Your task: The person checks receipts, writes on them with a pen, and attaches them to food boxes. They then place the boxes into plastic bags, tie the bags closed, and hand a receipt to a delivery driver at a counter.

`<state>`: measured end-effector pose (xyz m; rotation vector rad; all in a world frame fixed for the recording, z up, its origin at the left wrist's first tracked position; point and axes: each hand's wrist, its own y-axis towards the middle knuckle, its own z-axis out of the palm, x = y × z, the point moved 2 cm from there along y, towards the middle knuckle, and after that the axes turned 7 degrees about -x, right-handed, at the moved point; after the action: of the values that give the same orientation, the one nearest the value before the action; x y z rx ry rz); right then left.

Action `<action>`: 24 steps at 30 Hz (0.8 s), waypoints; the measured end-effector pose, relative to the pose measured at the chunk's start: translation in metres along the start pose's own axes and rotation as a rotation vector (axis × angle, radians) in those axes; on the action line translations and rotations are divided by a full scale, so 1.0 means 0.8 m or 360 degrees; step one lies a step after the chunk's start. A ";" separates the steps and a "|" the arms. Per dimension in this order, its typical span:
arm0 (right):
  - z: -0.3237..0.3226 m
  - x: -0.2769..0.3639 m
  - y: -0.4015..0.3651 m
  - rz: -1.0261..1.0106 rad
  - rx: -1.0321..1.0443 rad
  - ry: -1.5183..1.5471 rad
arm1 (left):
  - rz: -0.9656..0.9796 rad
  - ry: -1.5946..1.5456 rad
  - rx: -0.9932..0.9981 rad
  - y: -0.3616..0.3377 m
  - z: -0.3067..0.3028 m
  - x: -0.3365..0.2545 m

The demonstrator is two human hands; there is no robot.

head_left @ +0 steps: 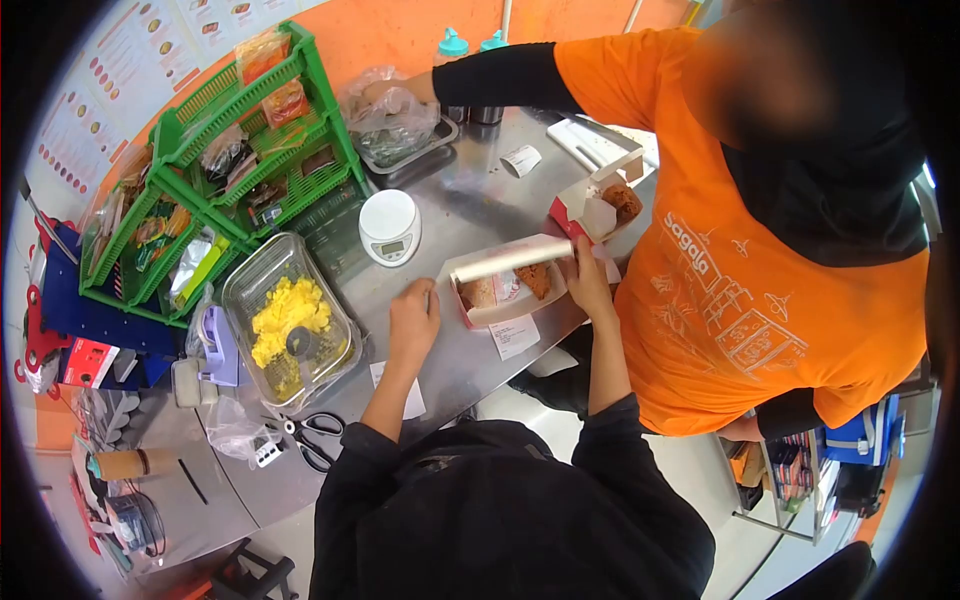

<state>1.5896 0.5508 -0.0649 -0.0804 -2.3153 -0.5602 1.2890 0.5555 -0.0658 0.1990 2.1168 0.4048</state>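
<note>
In front of me on the steel counter is an open cardboard food box [470, 312], holding a fried chicken piece [535, 281] and a wrapped, printed packet [492, 290]. My right hand [588, 285] grips the box at its right end. My left hand [413, 315] is just left of the box, apart from it, with fingers curled and nothing visible in them. A printed receipt [514, 337] lies partly under the box's near edge. Another paper slip [398, 390] is by my left forearm. Behind the left hand stands a white digital kitchen scale [390, 228].
A co-worker in an orange shirt [770, 320] stands close on the right, one hand reaching to a plastic bag [395, 115]. A second food box [604, 210] sits nearby. Green stacked baskets [340, 150], a clear tub [345, 365] of yellow food and scissors [318, 428] are left.
</note>
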 end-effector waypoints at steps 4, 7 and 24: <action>0.018 -0.019 -0.020 0.0074 0.0047 0.0353 | -0.0083 -0.0284 0.0111 -0.034 0.032 0.008; 0.014 -0.006 -0.014 0.0148 0.0036 0.0428 | -0.0338 -0.0546 0.0169 -0.030 0.035 -0.001; -0.010 0.006 0.000 0.0085 0.0185 0.0338 | -0.0456 -0.0733 0.0422 -0.024 0.028 0.005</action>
<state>1.5913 0.5471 -0.0569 -0.0256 -2.1272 -0.3866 1.3059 0.5433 -0.0874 0.1232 1.7015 -0.0899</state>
